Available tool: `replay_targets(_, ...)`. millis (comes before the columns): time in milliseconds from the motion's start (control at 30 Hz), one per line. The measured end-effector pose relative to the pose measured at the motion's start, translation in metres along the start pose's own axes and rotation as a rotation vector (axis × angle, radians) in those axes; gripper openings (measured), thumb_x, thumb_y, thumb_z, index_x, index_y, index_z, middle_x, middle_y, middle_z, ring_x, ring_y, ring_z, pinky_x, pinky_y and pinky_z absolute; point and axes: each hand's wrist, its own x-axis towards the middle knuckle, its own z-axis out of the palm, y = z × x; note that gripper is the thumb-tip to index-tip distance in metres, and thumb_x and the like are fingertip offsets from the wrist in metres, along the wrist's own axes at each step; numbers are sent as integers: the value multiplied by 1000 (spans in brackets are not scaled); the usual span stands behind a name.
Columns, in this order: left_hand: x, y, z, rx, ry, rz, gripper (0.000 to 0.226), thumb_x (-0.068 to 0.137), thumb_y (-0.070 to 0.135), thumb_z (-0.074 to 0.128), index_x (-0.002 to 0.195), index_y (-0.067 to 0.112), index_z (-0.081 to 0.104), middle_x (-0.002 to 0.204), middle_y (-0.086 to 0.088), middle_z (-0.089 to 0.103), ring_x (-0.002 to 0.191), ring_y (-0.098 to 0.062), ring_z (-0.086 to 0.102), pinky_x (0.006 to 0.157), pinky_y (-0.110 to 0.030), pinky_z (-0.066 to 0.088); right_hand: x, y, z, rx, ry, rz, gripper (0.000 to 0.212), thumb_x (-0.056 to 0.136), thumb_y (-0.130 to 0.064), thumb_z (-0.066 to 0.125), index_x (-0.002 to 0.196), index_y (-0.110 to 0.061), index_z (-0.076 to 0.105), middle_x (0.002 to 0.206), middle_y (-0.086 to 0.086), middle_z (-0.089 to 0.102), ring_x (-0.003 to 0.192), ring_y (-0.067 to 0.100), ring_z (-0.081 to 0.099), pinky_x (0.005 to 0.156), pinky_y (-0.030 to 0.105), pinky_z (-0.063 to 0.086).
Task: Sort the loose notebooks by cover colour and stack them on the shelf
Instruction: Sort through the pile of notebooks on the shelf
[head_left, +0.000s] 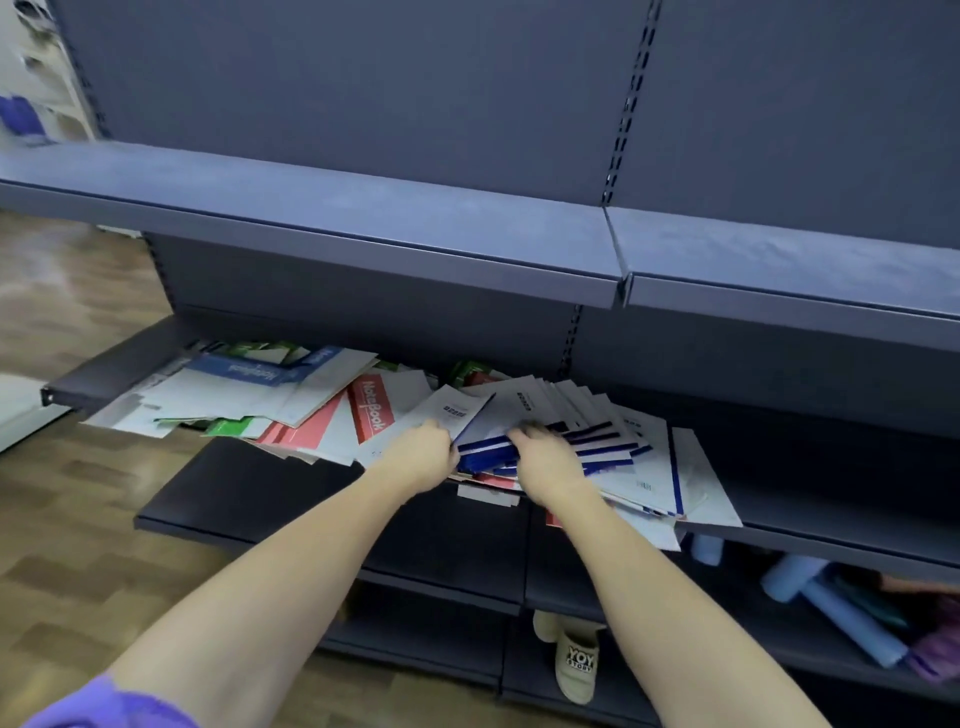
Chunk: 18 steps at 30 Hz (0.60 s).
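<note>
Dim, even light from above, deep shadow under the upper shelf (363, 228), overall soft blur, wide-angle bending at the edges

A dark grey shelf (244, 483) carries a loose, overlapping spread of notebooks (322, 400) with blue, red, green and white covers.

Beige slipper (574, 662) (printed strap) and perhaps rolled blue mats (836, 616) on lower shelving.
</note>
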Motion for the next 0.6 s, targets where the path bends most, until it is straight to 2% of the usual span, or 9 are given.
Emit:
replay_targets(67, -2, -2, 2, 2, 17, 12, 37, 101, 28, 42, 122, 3, 59, 125, -16, 51, 112, -32, 53, 90, -40, 46, -5, -10, 1, -51, 50, 26, 54, 86, 0, 55, 137, -16, 51, 133, 9, 54, 123, 30, 49, 100, 38, 38)
replay_targets(133, -4, -4, 3, 25, 22, 31, 39, 100, 29, 45, 126, 3, 57, 131, -16, 45, 120, -33, 46, 94, -43, 45, -11, -16, -1, -110, 77, 52, 48, 85, 0, 58, 131, -15, 56, 128, 9, 55, 120, 30, 49, 101, 39, 38)
replay_targets(233, -9, -6, 2, -26, -4, 47, 32, 100, 25, 46, 122, 6, 57, 125, -15, 50, 113, -30, 51, 90, -40, 44, -22, -18, 2, -118, 90, 88, 43, 88, 1, 57, 129, -11, 57, 129, 11, 56, 123, 31, 48, 104, 39, 37)
replay_targets(333, -14, -5, 2, -47, -25, 91, 28, 100, 25, 48, 121, 8, 55, 120, -12, 53, 108, -29, 54, 87, -38, 45, -34, -20, 5, -120, 92, 97, 58, 86, 1, 60, 141, -12, 46, 140, 10, 53, 131, 30, 46, 109, 38, 36)
replay_targets(400, -18, -5, 3, -77, -33, 129, 26, 99, 23, 48, 121, 9, 53, 120, -11, 55, 108, -30, 54, 89, -39, 47, -42, -27, 2, -172, 81, 126, 63, 86, -2, 62, 144, -13, 40, 135, 10, 56, 124, 30, 52, 106, 39, 38)
replay_targets(467, -22, -3, 5, -84, -34, 164, 23, 98, 20, 46, 118, 10, 53, 118, -12, 58, 105, -31, 55, 89, -42, 49, -52, -36, 0, -271, 52, 144, 61, 86, -7, 64, 142, -13, 41, 128, 10, 56, 117, 30, 55, 103, 39, 38)
replay_targets(600, -30, 5, 4, -71, -29, 209, 22, 99, 16, 40, 117, 10, 53, 112, -13, 59, 95, -30, 56, 80, -40, 49, -70, -46, 2, -339, 57, 202, 46, 85, -13, 66, 129, -14, 52, 123, 8, 55, 115, 28, 53, 99, 40, 37)
